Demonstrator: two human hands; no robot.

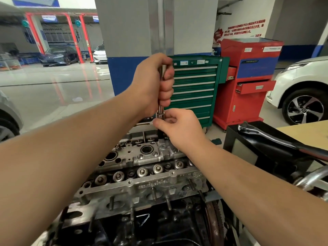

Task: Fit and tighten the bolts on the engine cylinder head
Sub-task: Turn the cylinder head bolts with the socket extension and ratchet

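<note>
We fist our left hand (152, 82) round the stiff, slick steel wrench handle (161, 71) while our right hand (179, 128) pinches its socket (161, 115) over the far end of the cylinder head (142, 167).

The cylinder head (142, 167) is a bare grey aluminium casting, lying flat on top of the dark engine block (142, 228) and running from near left to far right. A row of round valve spring caps shows along its near side, with large dark bores along its middle. At the head's far end a chrome tool shaft (161, 108) stands upright; its dark socket (160, 134) points down onto the head. The bolt beneath the socket is hidden.
</note>
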